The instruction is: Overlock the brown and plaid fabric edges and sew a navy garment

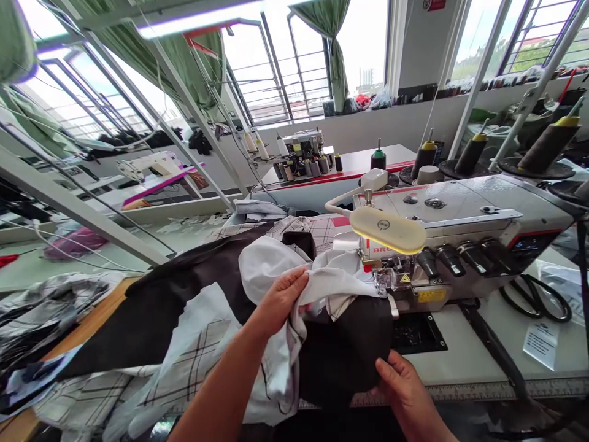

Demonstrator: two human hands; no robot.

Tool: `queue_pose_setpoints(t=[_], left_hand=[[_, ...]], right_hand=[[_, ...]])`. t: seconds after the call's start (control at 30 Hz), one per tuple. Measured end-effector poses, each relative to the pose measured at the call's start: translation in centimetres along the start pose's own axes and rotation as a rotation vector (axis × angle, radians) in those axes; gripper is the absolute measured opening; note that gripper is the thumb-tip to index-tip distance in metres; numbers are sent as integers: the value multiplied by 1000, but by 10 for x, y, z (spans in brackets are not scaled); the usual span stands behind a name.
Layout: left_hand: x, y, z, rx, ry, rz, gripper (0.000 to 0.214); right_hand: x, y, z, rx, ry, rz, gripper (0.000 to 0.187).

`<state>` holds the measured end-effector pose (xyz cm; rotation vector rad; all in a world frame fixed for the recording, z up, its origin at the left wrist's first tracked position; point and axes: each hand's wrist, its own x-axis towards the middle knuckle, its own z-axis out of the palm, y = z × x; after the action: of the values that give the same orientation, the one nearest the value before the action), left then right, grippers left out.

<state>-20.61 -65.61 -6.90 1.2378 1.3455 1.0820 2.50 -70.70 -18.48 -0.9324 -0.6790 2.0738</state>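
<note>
The left hand (280,301) is clenched around a gathered fold of white cloth (276,264), its fingers curled over the bunch. The right hand (401,387) sits at the lower right of the bundle, fingers half open and bent against black cloth (345,350). Its thumb is hidden, so I can't tell whether it pinches the cloth or only presses on it.

The layered cloth lies between and under both hands, in the lower middle of the frame. The white fold runs right to just beside the presser foot (384,282) of an overlock machine (460,209), while plaid cloth (193,362) spreads out toward the lower left beneath the black.

An LED lamp (387,229) hangs above the presser foot, and thread cones (547,144) stand behind the machine at upper right. Black-handled scissors (536,298) and a paper tag (542,345) lie on the white sewing table (478,362) at right. More patterned cloth (46,313) is heaped at the left edge. A second overlock machine (299,153) stands at upper centre on a red-edged table (363,166), before windows with green curtains (334,37).
</note>
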Motion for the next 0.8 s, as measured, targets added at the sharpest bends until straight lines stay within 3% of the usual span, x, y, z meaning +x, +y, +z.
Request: queue_pose_setpoints(t=[0.07, 0.13, 0.17, 0.23, 0.3, 0.37, 0.43, 0.5, 0.57, 0.6, 0.7, 0.77, 0.8], left_hand=[[4, 38, -9, 15, -156, -83, 37], [23, 62, -16, 165, -255, -101, 37], [37, 67, -18, 290, -255, -84, 35], [65, 64, -21, 558, -96, 18, 27], [81, 52, -22, 683, 86, 146, 21], [76, 36, -20, 689, 97, 284, 24], [50, 15, -16, 728, -27, 397, 38], [16, -16, -11, 811, -82, 413, 70], [-16, -55, -7, 854, 136, 359, 89], [-28, -75, -6, 842, 238, 333, 88], [-45, -119, -8, 835, 463, 249, 44], [-47, -123, -15, 712, 468, 185, 22], [-49, -118, -21, 604, 420, 140, 22]], right_hand=[[2, 2, 2, -16, 6, -4, 36], [4, 6, 2, -20, -4, -9, 37], [6, 9, 2, -18, -1, -10, 37], [9, 15, -1, -2, 23, -4, 40], [12, 21, -5, 24, 39, 30, 44], [14, 24, -8, 50, 44, 72, 47], [15, 24, -9, 82, 69, 87, 46], [14, 23, -7, 120, 118, 82, 45], [11, 18, -4, 148, 137, 91, 45], [9, 15, -1, 154, 131, 99, 45], [3, 4, 7, 148, 93, 96, 43], [0, -1, 11, 143, 107, 81, 44], [-1, -3, 13, 145, 135, 75, 46]])
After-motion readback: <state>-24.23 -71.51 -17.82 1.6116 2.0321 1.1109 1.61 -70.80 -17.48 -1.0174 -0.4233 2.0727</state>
